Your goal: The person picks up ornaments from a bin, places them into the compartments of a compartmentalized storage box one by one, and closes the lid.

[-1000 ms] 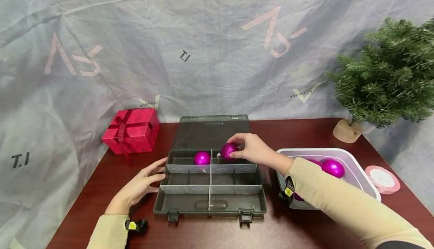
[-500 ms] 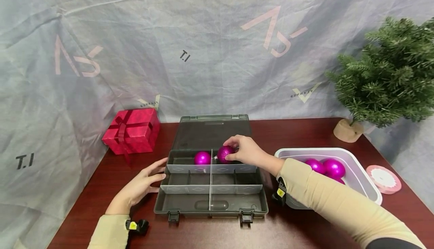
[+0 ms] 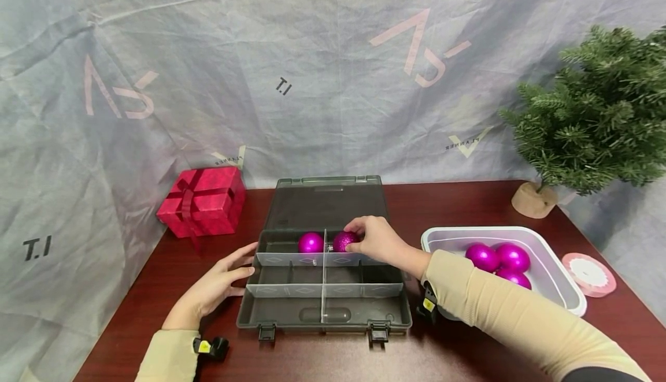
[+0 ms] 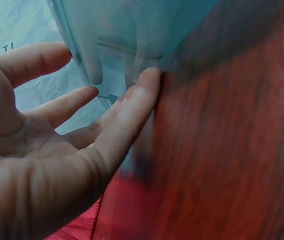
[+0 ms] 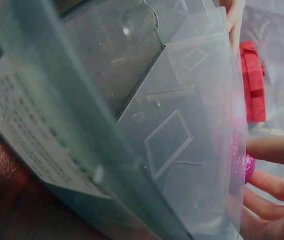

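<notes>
A dark translucent compartment box (image 3: 281, 311) lies with its lid raised at the back. In its back right compartment, my right hand (image 3: 382, 240) pinches a glittery magenta Christmas ball (image 3: 343, 241) between thumb and fingers, the silver cap pointing left. One smooth magenta ball (image 3: 310, 243) sits in the back left compartment, just across the divider. The right wrist view shows the glittery ball (image 5: 250, 167) partly behind a clear divider (image 5: 181, 130). My left hand (image 3: 214, 285) rests its extended fingertips against the box's left side; the left wrist view has those fingers (image 4: 127, 112) at the box wall.
To the right, a white tub (image 3: 559, 266) holds several magenta balls (image 3: 512, 258), partly covered by my right sleeve. Beyond it lies a pink ribbon roll (image 3: 589, 275). A small artificial tree (image 3: 598, 110) stands back right, a red gift box (image 3: 203, 201) back left.
My right hand has moved left and down, lowering the glittery ball from above the box into the back right compartment. The left hand has stayed in place. More balls in the tub are uncovered.
</notes>
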`<act>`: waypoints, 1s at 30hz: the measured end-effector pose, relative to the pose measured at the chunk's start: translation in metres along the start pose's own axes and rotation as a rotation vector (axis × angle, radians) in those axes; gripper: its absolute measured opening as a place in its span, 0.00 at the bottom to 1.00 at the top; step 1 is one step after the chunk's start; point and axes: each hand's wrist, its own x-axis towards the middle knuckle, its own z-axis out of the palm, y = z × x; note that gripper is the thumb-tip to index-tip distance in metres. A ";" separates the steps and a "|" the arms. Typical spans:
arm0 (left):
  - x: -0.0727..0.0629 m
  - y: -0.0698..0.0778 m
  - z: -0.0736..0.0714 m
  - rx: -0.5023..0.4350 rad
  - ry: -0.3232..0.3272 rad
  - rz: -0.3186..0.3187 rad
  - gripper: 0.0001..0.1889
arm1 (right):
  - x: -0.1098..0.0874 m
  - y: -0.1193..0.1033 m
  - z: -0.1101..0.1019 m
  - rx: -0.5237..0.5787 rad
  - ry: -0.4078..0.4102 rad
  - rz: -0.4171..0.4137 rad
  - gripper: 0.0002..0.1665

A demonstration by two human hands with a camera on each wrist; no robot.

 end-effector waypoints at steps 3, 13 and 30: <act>0.000 0.002 0.001 -0.004 0.004 0.001 0.36 | -0.001 -0.001 0.001 -0.007 0.005 0.018 0.18; 0.000 0.000 0.001 -0.015 -0.003 0.001 0.36 | 0.000 0.000 -0.005 -0.001 -0.036 0.063 0.14; 0.000 -0.001 0.000 -0.017 0.012 -0.029 0.36 | -0.040 0.008 -0.079 0.188 -0.008 -0.101 0.14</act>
